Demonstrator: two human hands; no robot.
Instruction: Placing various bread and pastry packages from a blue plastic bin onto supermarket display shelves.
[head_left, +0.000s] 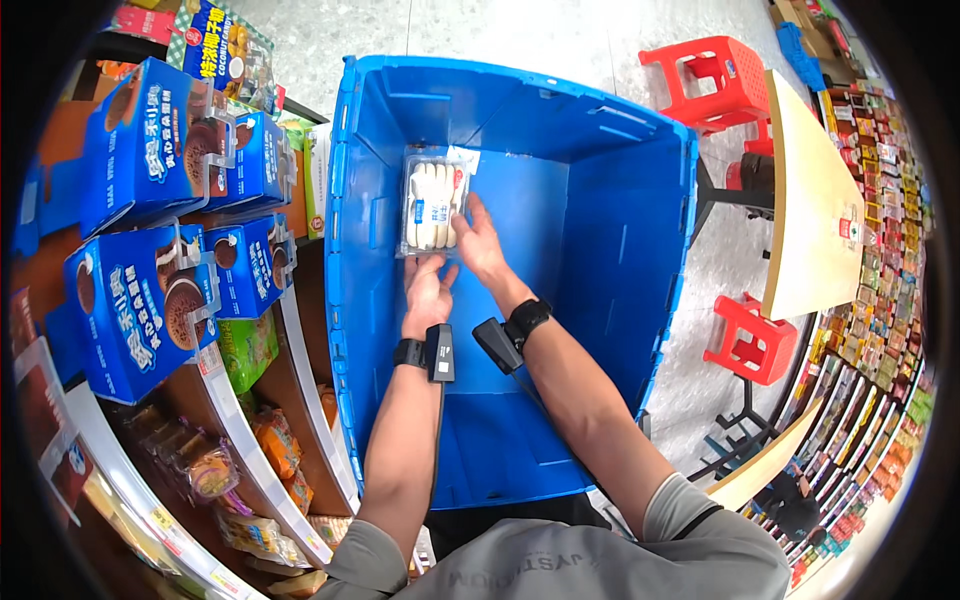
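Note:
A clear plastic pack of white, finger-shaped cakes or buns (433, 206) is in the far left part of a deep blue plastic crate (517, 217). A label with writing lies across its top. My left hand (429, 291) is at the pack's near edge, fingertips touching or almost touching it, thumb spread to the right. Along the pack's right side is my right hand (480, 244), fingers apart and thumb tip at the pack's edge. Neither hand is closed around the pack. Whether it rests fully on the crate floor cannot be made out. Both wrists wear black strapped devices.
Left of the crate are store shelves with blue cake boxes (142, 315) in clear holders and bagged snacks (277, 442). Red plastic stools (750, 341) and a wooden tabletop (814, 202) stand right. A person (795, 502) is at lower right, near stocked shelves.

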